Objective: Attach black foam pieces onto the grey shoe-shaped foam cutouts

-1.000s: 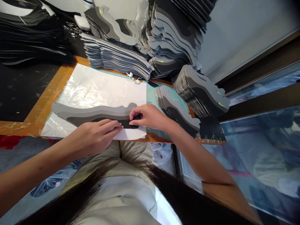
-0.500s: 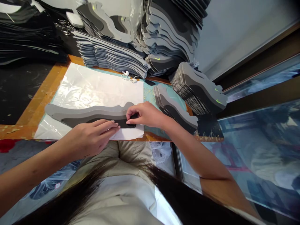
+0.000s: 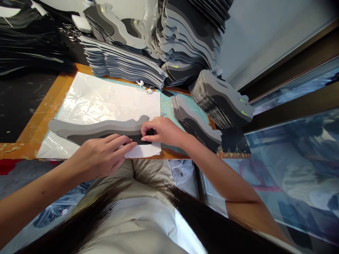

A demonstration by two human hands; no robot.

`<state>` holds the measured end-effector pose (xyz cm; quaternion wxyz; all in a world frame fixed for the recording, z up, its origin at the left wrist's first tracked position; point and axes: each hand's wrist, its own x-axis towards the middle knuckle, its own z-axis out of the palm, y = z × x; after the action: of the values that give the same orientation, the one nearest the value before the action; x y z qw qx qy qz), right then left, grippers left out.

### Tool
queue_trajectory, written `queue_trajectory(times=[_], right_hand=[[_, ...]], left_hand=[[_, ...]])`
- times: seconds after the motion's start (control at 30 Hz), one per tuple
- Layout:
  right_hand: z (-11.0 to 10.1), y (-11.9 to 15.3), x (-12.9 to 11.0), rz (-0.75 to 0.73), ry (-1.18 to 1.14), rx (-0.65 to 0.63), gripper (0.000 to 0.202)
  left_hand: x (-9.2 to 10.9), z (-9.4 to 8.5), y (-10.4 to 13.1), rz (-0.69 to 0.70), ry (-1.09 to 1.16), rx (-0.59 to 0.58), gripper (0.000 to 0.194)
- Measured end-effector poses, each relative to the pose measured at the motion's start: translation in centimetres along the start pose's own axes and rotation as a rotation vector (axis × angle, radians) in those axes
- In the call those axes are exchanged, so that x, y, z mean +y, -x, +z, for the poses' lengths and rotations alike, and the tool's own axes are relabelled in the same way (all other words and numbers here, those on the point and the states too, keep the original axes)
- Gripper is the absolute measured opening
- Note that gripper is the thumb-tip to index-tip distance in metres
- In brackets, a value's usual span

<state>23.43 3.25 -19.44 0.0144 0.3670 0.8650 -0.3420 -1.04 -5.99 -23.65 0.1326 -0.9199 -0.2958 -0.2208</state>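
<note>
A long wavy piece in light grey, mid grey and near-black layers lies flat on a white sheet at the table's front edge. My left hand rests on its lower dark edge, fingers stretched out side by side. At the piece's right end, my right hand is closed, thumb and index finger bent together against the dark part. Whatever is between those fingertips is too small to make out.
Right of the sheet lies a small stack of similar pieces, with a taller stack beyond. More grey stacks line the back. White earphones lie behind the sheet; dark material is piled at the left.
The view has shifted slightly, moving the table items a little to the left. Both hands keep nearly the same pose on the piece.
</note>
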Motion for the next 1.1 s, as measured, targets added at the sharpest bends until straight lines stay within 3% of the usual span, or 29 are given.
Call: queue_trajectory(times=[0.07, 0.23, 0.33, 0.4, 0.47, 0.57, 0.67, 0.73, 0.83, 0.9, 0.97, 1.03, 1.1], right_hand=[[0.5, 0.1, 0.2, -0.026, 0.005, 0.046, 0.021], [1.7, 1.1, 1.6, -0.143, 0.084, 0.187, 0.021], [2.0, 2.7, 2.4, -0.036, 0.211, 0.559, 0.024], [2.4, 3.9, 2.3, 0.054, 0.295, 0.771, 0.037], [3.5, 4.8, 1.6, 0.013, 0.392, 0.723, 0.051], [5.7, 5.2, 0.2, -0.093, 0.521, 0.412, 0.059], [7.0, 5.0, -0.3, -0.025, 0.542, 0.261, 0.073], [6.7, 4.9, 0.1, -0.009, 0.476, 0.208, 0.081], [4.7, 5.4, 1.3, -0.099, 0.244, 0.097, 0.092], [3.2, 6.1, 2.0, -0.105, 0.065, 0.144, 0.101], [2.3, 6.7, 2.2, -0.058, -0.04, 0.316, 0.105], [2.2, 7.1, 1.9, -0.05, -0.024, 0.452, 0.103], [2.6, 7.1, 1.2, -0.091, 0.08, 0.483, 0.098]], left_hand=[[0.5, 0.0, -0.4, -0.018, -0.046, 0.008, 0.043], [1.6, 0.2, -0.8, -0.05, -0.078, 0.034, 0.035], [1.6, 0.3, -0.9, -0.059, -0.088, 0.03, 0.037], [1.4, 0.6, -1.0, -0.058, -0.052, 0.041, 0.037], [1.2, 1.1, -1.0, -0.055, 0.034, 0.053, 0.037], [0.7, 1.8, -0.8, -0.079, 0.203, 0.041, 0.038], [-0.5, 1.8, 0.0, -0.079, 0.366, -0.046, 0.045], [-1.8, 1.2, 1.0, -0.082, 0.383, -0.084, 0.049], [-3.7, -0.3, 3.3, -0.152, 0.273, -0.014, 0.052], [-4.6, -1.3, 5.0, -0.198, 0.239, 0.002, 0.052], [-5.0, -2.1, 6.7, -0.225, 0.24, 0.01, 0.053], [-5.1, -2.5, 8.0, -0.234, 0.239, 0.059, 0.055], [-4.9, -2.5, 8.8, -0.233, 0.224, 0.094, 0.055]])
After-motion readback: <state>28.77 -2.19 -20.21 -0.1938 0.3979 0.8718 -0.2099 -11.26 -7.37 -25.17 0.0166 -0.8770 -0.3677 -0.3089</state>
